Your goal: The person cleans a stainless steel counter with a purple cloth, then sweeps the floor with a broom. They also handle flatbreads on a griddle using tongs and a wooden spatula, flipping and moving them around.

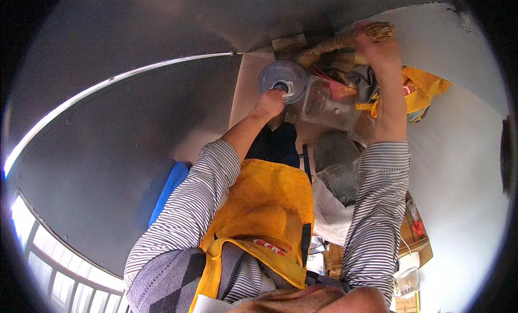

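Note:
My left hand [272, 103] is closed at the neck of a large translucent blue plastic water jug [265, 78]. A white cord or strap loops around the jug's neck beside my fingers. Farther up and to the right, my right hand [378, 50] grips a brown straw bundle [334, 46], which looks like a hand broom. Its thick end sticks out past my hand, and its other end reaches down left towards the jug. Blur hides some of the right fingers. Below the bundle lie a dark grey bag [362, 80] and a red packet [342, 90] bearing writing.
Clear plastic containers [323, 106] stand right of the jug. A yellow bag [429, 86] lies against the pale wall [457, 159]. A dark panel [121, 151] fills the left side. Nearer my body are a dark bin-like vessel [336, 153] and a wooden cabinet [419, 242].

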Demonstrator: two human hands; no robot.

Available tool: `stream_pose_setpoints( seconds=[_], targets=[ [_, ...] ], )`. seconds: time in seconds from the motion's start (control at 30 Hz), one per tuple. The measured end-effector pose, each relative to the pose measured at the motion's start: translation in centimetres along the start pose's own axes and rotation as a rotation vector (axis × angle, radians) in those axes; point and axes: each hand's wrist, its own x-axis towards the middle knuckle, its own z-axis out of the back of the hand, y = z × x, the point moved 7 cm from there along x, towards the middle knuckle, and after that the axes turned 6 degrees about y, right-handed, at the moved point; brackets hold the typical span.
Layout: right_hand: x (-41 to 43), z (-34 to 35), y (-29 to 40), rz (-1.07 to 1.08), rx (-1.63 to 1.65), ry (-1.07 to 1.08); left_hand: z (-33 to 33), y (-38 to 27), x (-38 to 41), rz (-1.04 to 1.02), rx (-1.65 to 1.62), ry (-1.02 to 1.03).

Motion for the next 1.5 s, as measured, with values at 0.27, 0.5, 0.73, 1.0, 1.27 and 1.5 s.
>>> stream_pose_setpoints(
  seconds=[0.27, 0.5, 0.73, 1.0, 1.27, 1.5],
  targets=[
    [-0.1, -2.2, -5.5, -0.202, -0.157, -0.35, 0.7, -1.1, -0.4, 0.05, -0.07, 0.087],
    [-10.6, -4.1, -1.1, -0.076, -0.041, -0.377, 4.6, -2.1, 0.5, 0.181, -0.464, -0.082],
    [-21.7, -15.5, -1.0, -0.187, 0.016, 0.361, 5.2, -1.8, -0.2, 0.22, -0.371, 0.035],
    [-30.3, -19.2, 9.3, 0.257, -0.024, 0.536, 11.5, -6.2, -25.3, 0.019, -0.69, -0.512],
    [-46.9, -16.2, 37.6, 0.907, -0.565, 0.598, 3.0, -8.3, -57.9, -0.113, -0.951, 0.15],
    [-77.2, -25.9, 49.9, 1.691, -0.373, 0.953, -13.7, -1.5, -79.9, 0.589, -0.764, -0.455]
  ],
)
